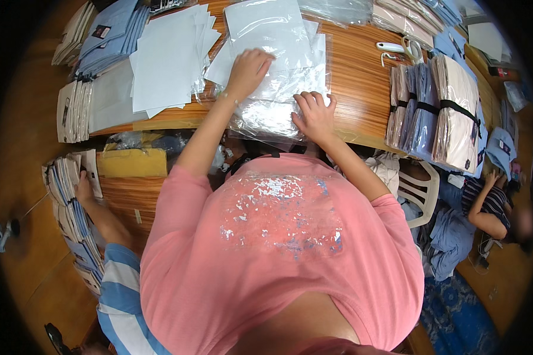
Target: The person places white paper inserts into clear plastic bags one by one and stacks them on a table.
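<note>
In front of me on the table lies a stack of clear plastic bags (260,121), shiny and creased, its lower end hanging at the table's edge. White sheets (269,29) lie on or in the plastic at the far end; I cannot tell which. My left hand (250,72) rests on the sheets and plastic, palm down, fingers stretched out to the right and slightly bent. On the plastic's near right part lies my right hand (316,117), fingers spread. Neither hand visibly holds anything. A fanned pile of white sheets (166,65) lies left of my left hand.
Folded, bagged shirts (456,112) stand at the right, near scissors (411,50) and a white-handled tool (389,47). More folded shirts (110,41) pile up at the far left. A co-worker's hand (84,188) touches a shirt stack at left; another person (486,204) sits at right.
</note>
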The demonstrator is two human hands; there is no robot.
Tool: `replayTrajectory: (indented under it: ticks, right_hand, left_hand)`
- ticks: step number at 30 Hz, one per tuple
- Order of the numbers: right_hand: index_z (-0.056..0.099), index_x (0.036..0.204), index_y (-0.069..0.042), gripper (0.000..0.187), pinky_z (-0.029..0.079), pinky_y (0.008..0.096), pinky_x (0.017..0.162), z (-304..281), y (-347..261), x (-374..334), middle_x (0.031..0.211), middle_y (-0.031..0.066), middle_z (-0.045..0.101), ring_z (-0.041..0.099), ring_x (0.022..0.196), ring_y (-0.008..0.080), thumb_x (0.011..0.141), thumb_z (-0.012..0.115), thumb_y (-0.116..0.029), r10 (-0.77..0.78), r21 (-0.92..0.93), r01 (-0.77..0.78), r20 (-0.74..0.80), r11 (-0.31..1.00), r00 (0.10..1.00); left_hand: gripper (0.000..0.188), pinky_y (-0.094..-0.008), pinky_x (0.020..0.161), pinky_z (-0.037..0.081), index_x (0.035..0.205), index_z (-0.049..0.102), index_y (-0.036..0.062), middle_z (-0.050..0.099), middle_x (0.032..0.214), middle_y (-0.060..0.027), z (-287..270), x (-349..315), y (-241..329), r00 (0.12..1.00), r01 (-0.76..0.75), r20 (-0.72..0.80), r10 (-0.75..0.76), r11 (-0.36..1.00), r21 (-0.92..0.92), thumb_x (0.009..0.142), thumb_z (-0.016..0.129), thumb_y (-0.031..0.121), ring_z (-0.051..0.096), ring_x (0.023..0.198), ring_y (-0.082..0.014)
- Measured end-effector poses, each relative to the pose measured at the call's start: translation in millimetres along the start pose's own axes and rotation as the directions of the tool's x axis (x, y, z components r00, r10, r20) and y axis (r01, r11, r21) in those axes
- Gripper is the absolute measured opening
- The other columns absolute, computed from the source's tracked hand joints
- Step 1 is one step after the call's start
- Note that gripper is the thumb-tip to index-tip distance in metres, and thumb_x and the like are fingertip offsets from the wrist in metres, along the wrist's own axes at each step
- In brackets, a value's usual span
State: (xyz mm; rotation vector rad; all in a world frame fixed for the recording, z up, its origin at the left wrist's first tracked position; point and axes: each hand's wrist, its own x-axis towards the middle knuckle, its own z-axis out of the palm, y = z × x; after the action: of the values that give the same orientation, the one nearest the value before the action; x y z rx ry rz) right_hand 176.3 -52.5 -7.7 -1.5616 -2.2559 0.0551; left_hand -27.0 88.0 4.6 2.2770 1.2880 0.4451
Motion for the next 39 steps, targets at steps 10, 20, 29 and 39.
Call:
replayTrajectory:
  ticks: [10,20,29,39]
  right_hand:
    - [0.053,0.105,-0.007,0.036,0.042,0.0445,0.083,40.5,-51.2,71.8,0.105,0.0118,0.059,0.055,0.102,0.0279,0.076,0.068,-0.022,-0.087,0.143,0.069,0.127,0.987,0.988]
    - [0.064,0.093,-0.008,0.019,0.051,0.0422,0.072,33.7,-36.3,59.1,0.087,0.0114,0.066,0.064,0.085,0.0303,0.08,0.065,-0.022,-0.08,0.369,-0.015,0.243,0.929,0.967]
    - [0.069,0.096,-0.006,0.025,0.05,0.0363,0.073,63.9,-17.7,73.9,0.086,0.0147,0.069,0.066,0.081,0.029,0.078,0.066,-0.023,0.052,0.592,-0.408,0.525,0.696,0.85]
    - [0.06,0.09,-0.008,0.007,0.042,0.0234,0.059,24.8,-8.2,97.7,0.071,-0.0038,0.053,0.052,0.065,0.0083,0.085,0.059,-0.013,0.025,0.519,-0.803,0.835,0.293,0.549]
  left_hand:
    - [0.026,-0.0368,0.104,0.034,0.11,0.067,0.0124,0.05,0.129,-0.0065,34.1,-25.7,-56.3,0.989,-0.08,0.087,0.123,0.917,-0.391,0.091,0.05,0.011,0.043,0.121,-0.0255]
    - [0.025,-0.0344,0.105,0.033,0.112,0.067,0.0102,0.047,0.129,-0.0069,33.1,-24.1,-61.9,0.974,-0.051,0.171,0.145,0.886,-0.461,0.093,0.051,0.015,0.041,0.123,-0.0221]
    - [0.028,-0.0339,0.106,0.031,0.115,0.064,0.0125,0.045,0.13,-0.0063,15.6,-16.7,-59.1,0.926,0.024,0.335,0.175,0.858,-0.514,0.091,0.051,0.013,0.038,0.126,-0.0219]
    - [0.029,-0.0355,0.109,0.025,0.117,0.063,0.0132,0.044,0.131,-0.005,7.1,-14.2,-52.7,0.894,0.103,0.434,0.114,0.889,-0.446,0.093,0.047,0.018,0.034,0.128,-0.022]
